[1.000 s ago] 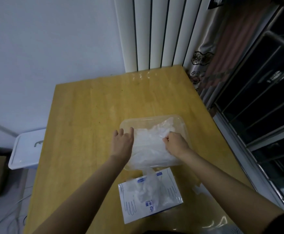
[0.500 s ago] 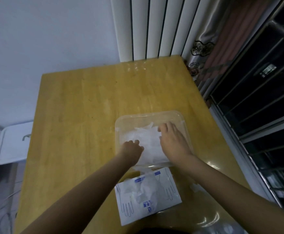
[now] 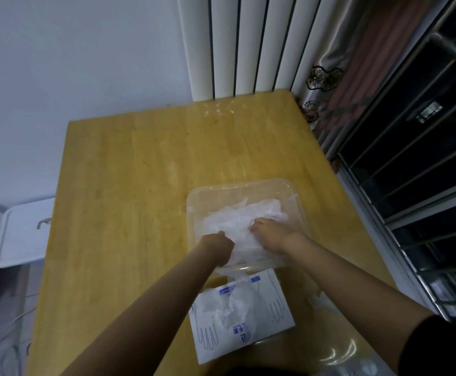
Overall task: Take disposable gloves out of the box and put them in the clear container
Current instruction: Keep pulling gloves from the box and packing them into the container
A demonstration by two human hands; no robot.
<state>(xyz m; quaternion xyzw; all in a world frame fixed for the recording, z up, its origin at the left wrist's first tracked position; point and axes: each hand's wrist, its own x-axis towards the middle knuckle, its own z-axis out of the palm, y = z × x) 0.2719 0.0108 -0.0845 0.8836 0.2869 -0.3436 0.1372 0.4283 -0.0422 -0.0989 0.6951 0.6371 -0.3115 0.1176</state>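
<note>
With left hand (image 3: 217, 242) and right hand (image 3: 271, 236) each clutching the gloves (image 3: 248, 213), press the pile down beneath the palms until no edge overhangs the container (image 3: 248, 183) rim

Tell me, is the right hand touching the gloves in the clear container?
Touching. The head view shows the right hand pressed onto the gloves inside the clear container, with no gap.
</note>
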